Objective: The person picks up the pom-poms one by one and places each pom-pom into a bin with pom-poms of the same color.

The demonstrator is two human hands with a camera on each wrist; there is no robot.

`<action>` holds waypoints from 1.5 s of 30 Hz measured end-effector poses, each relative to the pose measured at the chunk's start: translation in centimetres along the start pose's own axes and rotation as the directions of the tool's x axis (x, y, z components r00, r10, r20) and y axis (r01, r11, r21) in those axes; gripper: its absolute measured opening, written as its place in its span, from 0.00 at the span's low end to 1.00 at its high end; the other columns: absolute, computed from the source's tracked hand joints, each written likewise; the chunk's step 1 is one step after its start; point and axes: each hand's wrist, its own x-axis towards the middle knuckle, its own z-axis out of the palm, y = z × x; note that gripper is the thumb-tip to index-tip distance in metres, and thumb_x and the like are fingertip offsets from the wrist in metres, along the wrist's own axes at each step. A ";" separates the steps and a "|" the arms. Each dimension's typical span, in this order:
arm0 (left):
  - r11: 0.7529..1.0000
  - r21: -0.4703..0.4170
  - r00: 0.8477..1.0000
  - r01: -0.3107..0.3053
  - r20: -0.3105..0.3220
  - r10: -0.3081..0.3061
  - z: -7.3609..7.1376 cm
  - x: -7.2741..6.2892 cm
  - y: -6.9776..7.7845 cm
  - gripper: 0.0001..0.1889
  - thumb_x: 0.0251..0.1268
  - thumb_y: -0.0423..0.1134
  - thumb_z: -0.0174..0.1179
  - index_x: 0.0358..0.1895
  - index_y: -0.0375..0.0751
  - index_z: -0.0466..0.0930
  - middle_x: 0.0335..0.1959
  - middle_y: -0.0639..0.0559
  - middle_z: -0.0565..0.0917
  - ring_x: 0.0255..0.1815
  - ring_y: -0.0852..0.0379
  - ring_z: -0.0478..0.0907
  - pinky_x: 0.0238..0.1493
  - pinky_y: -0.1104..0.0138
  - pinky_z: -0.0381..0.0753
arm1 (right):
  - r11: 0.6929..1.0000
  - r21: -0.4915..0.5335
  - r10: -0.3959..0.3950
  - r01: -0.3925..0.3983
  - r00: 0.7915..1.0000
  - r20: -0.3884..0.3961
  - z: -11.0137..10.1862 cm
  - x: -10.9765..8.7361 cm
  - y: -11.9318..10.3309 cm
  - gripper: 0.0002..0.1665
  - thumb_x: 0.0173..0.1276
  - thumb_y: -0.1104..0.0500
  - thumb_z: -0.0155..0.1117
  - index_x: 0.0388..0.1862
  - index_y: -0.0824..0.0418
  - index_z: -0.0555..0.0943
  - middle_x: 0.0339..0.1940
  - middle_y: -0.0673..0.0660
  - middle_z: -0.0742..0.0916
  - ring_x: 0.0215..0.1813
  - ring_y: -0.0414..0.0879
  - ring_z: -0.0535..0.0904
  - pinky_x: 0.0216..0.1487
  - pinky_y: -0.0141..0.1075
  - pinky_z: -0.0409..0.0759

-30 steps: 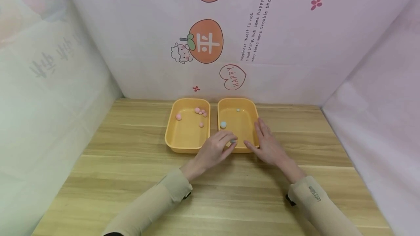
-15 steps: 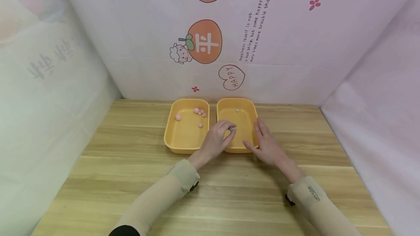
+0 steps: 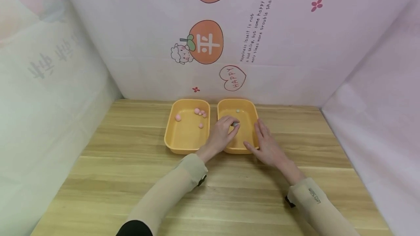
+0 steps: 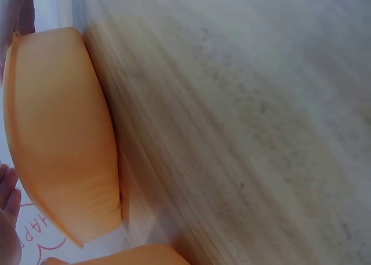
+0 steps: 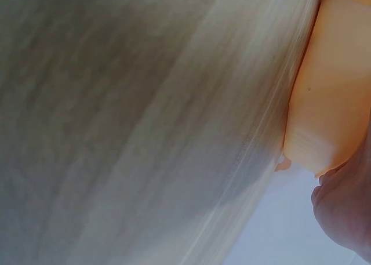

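Observation:
Two yellow trays stand side by side near the back wall. Over the right tray [image 3: 245, 136], my left hand [image 3: 220, 134] pinches a small pale blue ball [image 3: 235, 124] between thumb and fingers. Another tiny pale blue ball [image 3: 237, 111] lies toward that tray's far end. My right hand [image 3: 269, 150] rests at the right tray's near right corner, fingers straight along its side and thumb spread over the front rim. In the right wrist view the hand [image 5: 348, 204] lies against the tray's outer wall [image 5: 327, 85]. The left hand covers part of the right tray's left side.
Several pink balls [image 3: 197, 111] lie in the left tray [image 3: 183, 137], mostly at its far right corner. Both trays sit on a wooden tabletop [image 3: 236, 196]. A printed white cloth [image 3: 279, 83] rises behind the table, with pale cloth walls on either side.
My left hand has moved forward and slightly right over the right tray, still pinching the ball. A larger pale blue ball seen earlier at the tray's left is now out of sight. Right hand unmoved.

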 end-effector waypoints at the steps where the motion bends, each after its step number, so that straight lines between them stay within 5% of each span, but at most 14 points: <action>1: 1.000 0.002 1.000 0.010 0.006 -0.010 0.1 0.2 0.1 0.04 0.80 0.35 0.67 0.48 0.39 0.89 0.44 0.48 0.92 0.47 0.53 0.89 0.52 0.64 0.91 | 1.000 0.003 0.001 -0.001 1.000 -0.001 0.0 -0.1 0.0 0.61 0.86 0.30 0.50 0.91 0.74 0.42 0.94 0.73 0.44 0.92 0.74 0.45 0.90 0.69 0.54; 9: 0.999 -0.008 0.999 0.034 0.021 -0.034 1.0 0.8 0.0 0.05 0.80 0.35 0.67 0.47 0.37 0.90 0.45 0.46 0.92 0.47 0.51 0.89 0.52 0.64 0.92 | 1.000 0.001 0.005 -0.005 1.000 -0.012 -0.1 -0.4 0.2 0.61 0.86 0.31 0.51 0.91 0.74 0.42 0.94 0.73 0.45 0.92 0.75 0.46 0.90 0.69 0.55; 18: 0.998 -0.033 0.998 0.059 0.035 -0.058 2.7 1.2 -1.8 0.09 0.83 0.41 0.65 0.47 0.41 0.91 0.46 0.50 0.91 0.48 0.57 0.88 0.53 0.67 0.90 | 1.000 -0.005 0.008 -0.008 1.000 -0.017 -0.2 -0.7 0.2 0.60 0.86 0.31 0.51 0.90 0.74 0.43 0.93 0.73 0.46 0.92 0.74 0.46 0.90 0.68 0.55; 21: 0.994 -0.040 0.992 0.102 0.071 -0.099 1.6 1.5 -0.5 0.06 0.80 0.37 0.67 0.48 0.37 0.91 0.47 0.46 0.91 0.49 0.52 0.89 0.54 0.64 0.92 | 1.000 0.001 0.005 -0.005 1.000 -0.024 -0.2 -0.7 0.1 0.60 0.86 0.31 0.51 0.90 0.74 0.43 0.94 0.73 0.46 0.93 0.73 0.47 0.90 0.67 0.56; 29: 0.982 -0.005 0.975 0.186 0.120 -0.185 1.6 2.0 -0.2 0.09 0.80 0.38 0.68 0.54 0.39 0.89 0.55 0.46 0.91 0.58 0.51 0.89 0.62 0.62 0.90 | 1.000 0.001 0.000 0.000 1.000 -0.020 0.1 -0.6 0.1 0.60 0.86 0.31 0.51 0.91 0.73 0.43 0.93 0.73 0.46 0.92 0.75 0.47 0.90 0.68 0.55; 37: 0.990 -0.001 0.978 0.144 0.155 -0.142 0.5 1.8 0.1 0.09 0.77 0.38 0.71 0.52 0.38 0.90 0.57 0.43 0.90 0.63 0.45 0.87 0.69 0.55 0.88 | 1.000 0.016 0.008 -0.007 1.000 -0.023 -0.1 -0.6 0.3 0.60 0.86 0.32 0.54 0.91 0.73 0.43 0.94 0.73 0.45 0.92 0.75 0.46 0.90 0.68 0.55; 45: 0.990 0.108 0.969 0.087 0.224 -0.109 -3.3 1.4 0.7 0.13 0.79 0.43 0.69 0.57 0.40 0.90 0.64 0.42 0.88 0.70 0.42 0.83 0.76 0.48 0.83 | 0.995 0.101 -0.003 0.004 1.000 -0.014 -1.3 -0.3 0.2 0.59 0.85 0.35 0.58 0.91 0.72 0.45 0.93 0.74 0.46 0.92 0.77 0.43 0.90 0.74 0.48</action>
